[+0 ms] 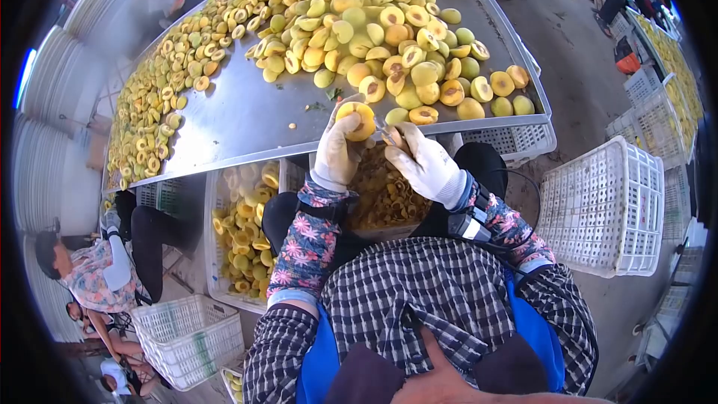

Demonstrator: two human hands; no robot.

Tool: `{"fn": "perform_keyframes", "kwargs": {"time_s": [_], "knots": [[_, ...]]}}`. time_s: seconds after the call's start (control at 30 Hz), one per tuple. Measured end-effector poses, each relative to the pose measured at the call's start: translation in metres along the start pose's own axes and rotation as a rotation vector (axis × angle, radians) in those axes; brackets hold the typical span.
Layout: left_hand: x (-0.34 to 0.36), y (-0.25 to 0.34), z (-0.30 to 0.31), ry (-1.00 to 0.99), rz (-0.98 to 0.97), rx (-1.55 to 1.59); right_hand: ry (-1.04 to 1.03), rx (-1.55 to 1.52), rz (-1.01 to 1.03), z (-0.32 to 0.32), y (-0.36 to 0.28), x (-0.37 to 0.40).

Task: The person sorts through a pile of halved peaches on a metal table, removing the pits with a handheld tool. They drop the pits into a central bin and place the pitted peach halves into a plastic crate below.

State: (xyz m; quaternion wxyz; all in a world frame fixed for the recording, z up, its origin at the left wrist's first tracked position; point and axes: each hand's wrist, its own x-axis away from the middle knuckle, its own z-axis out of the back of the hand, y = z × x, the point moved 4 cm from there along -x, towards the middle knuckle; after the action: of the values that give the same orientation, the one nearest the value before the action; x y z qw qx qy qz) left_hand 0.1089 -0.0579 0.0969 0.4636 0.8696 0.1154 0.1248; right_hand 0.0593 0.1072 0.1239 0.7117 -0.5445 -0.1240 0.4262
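Note:
My left hand [336,153], in a white glove, is closed around a yellow peach half [363,124] just past the table's front edge. Its cut face shows orange flesh. My right hand [430,165], also gloved, grips a small metal-tipped pitting tool [383,129] with its tip pointing at the peach. Below both hands, between my knees, sits a container of brown and yellow scraps [389,193]. A big heap of halved peaches [359,30] covers the metal table [247,116] in front of me.
Left of my knees stands a white crate [213,284] filled with hollowed peach halves [243,232]. A white basket [598,209] is at my right, another basket [187,337] at lower left. A seated person [93,262] works at the table's left end.

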Motion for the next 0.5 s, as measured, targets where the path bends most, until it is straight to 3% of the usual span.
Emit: {"fn": "perform_keyframes", "kwargs": {"time_s": [0.1,0.23,0.33,0.43,0.47,0.5], "knots": [[0.010,0.001,-0.010,-0.030,-0.165,-0.079,-0.013,0.002,0.040,-0.010,-0.016,-0.008],[0.012,0.001,-0.017,0.193,-0.245,-0.029,0.051,0.294,0.113,-0.018,-0.020,-0.010],[0.022,0.010,-0.032,0.156,-0.408,-0.498,0.075,0.424,0.148,-0.022,-0.016,-0.009],[0.019,0.004,-0.036,0.195,-0.398,-0.297,0.005,0.346,0.052,-0.024,-0.018,-0.007],[0.017,-0.001,-0.033,0.210,-0.408,-0.188,0.053,0.278,0.110,-0.028,-0.007,-0.006],[0.020,0.002,-0.031,0.192,-0.444,-0.299,0.039,0.324,0.137,-0.031,0.002,-0.004]]}}
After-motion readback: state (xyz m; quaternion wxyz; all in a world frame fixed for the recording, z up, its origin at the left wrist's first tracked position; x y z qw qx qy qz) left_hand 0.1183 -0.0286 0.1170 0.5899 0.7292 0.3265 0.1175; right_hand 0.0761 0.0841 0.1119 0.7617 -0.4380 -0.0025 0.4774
